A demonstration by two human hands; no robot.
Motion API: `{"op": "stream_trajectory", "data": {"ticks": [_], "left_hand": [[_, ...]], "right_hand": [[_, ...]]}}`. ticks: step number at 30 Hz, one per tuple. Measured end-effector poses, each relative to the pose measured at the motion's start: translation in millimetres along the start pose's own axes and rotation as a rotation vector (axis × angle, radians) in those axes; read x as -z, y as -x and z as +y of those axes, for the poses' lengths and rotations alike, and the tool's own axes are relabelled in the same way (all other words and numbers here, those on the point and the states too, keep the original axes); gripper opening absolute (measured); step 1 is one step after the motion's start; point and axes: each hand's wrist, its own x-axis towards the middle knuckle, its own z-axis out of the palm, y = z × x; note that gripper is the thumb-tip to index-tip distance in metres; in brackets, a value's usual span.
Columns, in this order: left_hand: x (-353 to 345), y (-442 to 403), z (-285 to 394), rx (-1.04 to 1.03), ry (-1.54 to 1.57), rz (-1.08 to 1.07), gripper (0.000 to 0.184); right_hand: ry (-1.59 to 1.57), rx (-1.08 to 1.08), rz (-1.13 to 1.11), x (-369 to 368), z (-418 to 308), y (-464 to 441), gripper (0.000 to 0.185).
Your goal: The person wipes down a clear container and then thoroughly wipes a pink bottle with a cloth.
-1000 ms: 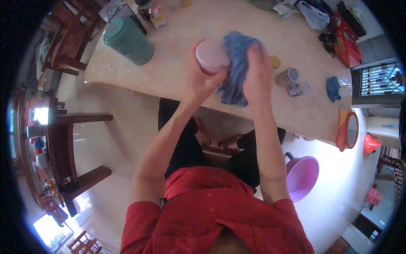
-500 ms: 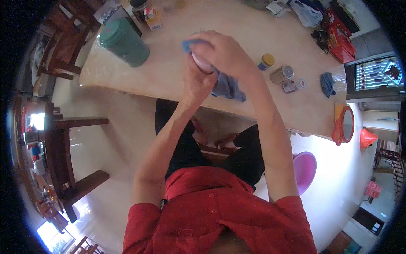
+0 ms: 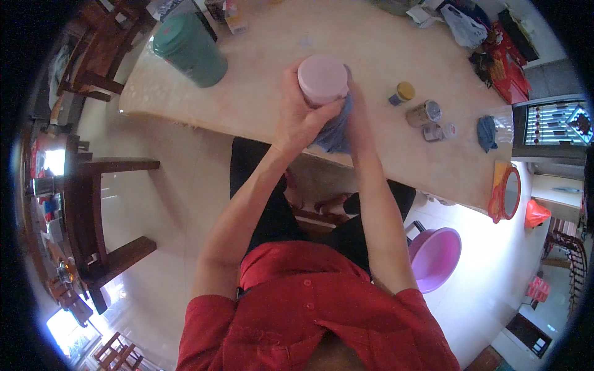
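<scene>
Right hand [image 3: 359, 117] off the pink-lidded container's [image 3: 322, 80] top (partly covered before), now beside it, blue cloth [image 3: 336, 133] lowered too

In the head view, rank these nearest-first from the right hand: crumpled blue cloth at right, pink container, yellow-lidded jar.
1. Pink container: in the left hand, beside the right hand.
2. Yellow-lidded jar: on the table, to the right.
3. Crumpled blue cloth: farther right, near the table's edge.

Red short-sleeved shirt [image 3: 272, 309], two red buttons [image 3: 308, 282] showing down front, open collar [image 3: 366, 341]; black trousers [image 3: 275, 229]; bare forearms [image 3: 232, 226].
</scene>
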Motion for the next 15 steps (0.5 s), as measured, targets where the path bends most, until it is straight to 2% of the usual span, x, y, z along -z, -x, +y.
{"op": "stream_trajectory", "data": {"ticks": [2, 4, 5, 7, 11, 13, 15], "left_hand": [[-3.1, 0.8, -3.5, 0.033, 0.112, -0.009, 0.071], [-5.8, 0.4, -5.1, 0.065, 0.226, -0.015, 0.071], [-5.2, 0.2, -5.5, 0.055, 0.212, -0.003, 0.071], [-3.8, 1.5, -6.3, 0.048, 0.193, 0.007, 0.071], [-5.3, -0.1, -5.3, 0.096, 0.225, 0.015, 0.072], [-1.8, 1.2, -3.7, 0.127, 0.224, 0.004, 0.072], [3.0, 0.9, -3.5, 0.122, 0.190, 0.034, 0.065]], "right_hand": [[0.046, 0.050, -0.019, 18.9, 43.3, -0.4, 0.038], [-0.097, 0.170, 0.085, 29.0, 79.0, 4.7, 0.038], [-0.098, 0.169, 0.084, 27.0, 72.8, 10.7, 0.038], [0.463, 0.272, 0.156, 17.6, 51.3, 31.2, 0.038], [0.357, 0.309, 0.229, 3.6, 35.6, 46.1, 0.037], [0.399, 0.359, 0.207, -6.1, 13.0, 43.1, 0.037], [0.374, 0.302, 0.148, -12.6, -2.3, 33.0, 0.037]]}}
